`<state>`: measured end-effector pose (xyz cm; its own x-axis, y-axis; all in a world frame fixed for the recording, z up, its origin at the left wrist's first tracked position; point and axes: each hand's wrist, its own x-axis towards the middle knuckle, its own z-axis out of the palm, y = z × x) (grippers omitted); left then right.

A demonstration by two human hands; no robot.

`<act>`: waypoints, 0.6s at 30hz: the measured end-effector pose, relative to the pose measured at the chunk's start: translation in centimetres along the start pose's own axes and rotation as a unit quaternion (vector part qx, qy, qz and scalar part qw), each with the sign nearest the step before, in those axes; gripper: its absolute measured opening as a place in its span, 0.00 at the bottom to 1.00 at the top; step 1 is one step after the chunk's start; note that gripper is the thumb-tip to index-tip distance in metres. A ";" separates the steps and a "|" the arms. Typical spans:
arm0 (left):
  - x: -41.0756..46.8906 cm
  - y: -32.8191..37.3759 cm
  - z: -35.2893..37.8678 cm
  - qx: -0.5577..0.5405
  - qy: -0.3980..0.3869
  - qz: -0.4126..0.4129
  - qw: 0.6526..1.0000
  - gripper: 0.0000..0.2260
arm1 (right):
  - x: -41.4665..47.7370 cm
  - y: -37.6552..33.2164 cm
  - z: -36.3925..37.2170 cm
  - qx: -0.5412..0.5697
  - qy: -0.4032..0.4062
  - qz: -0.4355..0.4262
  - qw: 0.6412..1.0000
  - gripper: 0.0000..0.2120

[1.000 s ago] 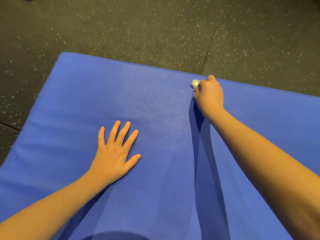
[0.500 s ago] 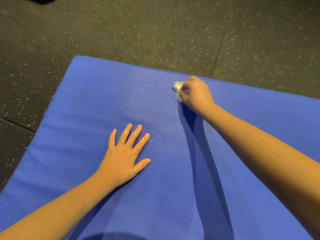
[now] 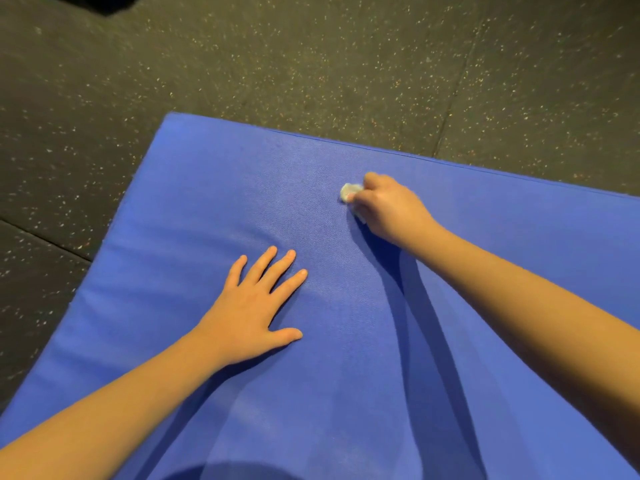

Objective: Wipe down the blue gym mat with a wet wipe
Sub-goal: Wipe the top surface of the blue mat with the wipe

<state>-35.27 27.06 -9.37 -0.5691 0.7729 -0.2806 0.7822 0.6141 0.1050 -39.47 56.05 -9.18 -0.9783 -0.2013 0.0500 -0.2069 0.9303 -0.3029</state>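
The blue gym mat [image 3: 214, 209] fills the lower part of the view, its far left corner at the upper middle. My right hand [image 3: 389, 207] grips a crumpled white wet wipe [image 3: 348, 192] and presses it on the mat a little inside the far edge. Only a small bunch of the wipe shows at the fingertips; the rest is hidden under the fist. My left hand [image 3: 254, 306] rests flat on the mat with its fingers spread, nearer to me and left of the wipe.
Dark speckled rubber flooring [image 3: 311, 57] surrounds the mat at the back and left, with seams between its tiles. The mat's left edge [image 3: 86, 282] drops onto this floor. Arm shadows fall across the mat's near part.
My right hand has slid the wipe leftward and slightly toward me from the far edge. The left hand stays flat on the mat; the view has shifted, so the mat sits further right.
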 end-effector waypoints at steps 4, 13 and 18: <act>0.1 0.1 -0.2 0.023 -0.002 -0.015 1.000 0.38 | 0.3 0.0 0.5 -0.003 0.094 0.196 0.976 0.08; -4.6 2.9 1.0 0.019 0.017 -0.051 0.998 0.34 | -2.6 -1.1 -1.0 -0.050 0.013 0.117 0.992 0.04; -6.0 3.3 1.1 0.024 0.009 -0.056 0.998 0.34 | -6.7 -5.3 0.7 0.043 -0.026 0.025 0.998 0.06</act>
<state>-28.96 24.30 -8.35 -0.6575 0.7030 -0.2711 0.7248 0.6884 0.0275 -31.78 52.24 -8.54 -0.9848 -0.1728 -0.0160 -0.1535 0.9104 -0.3842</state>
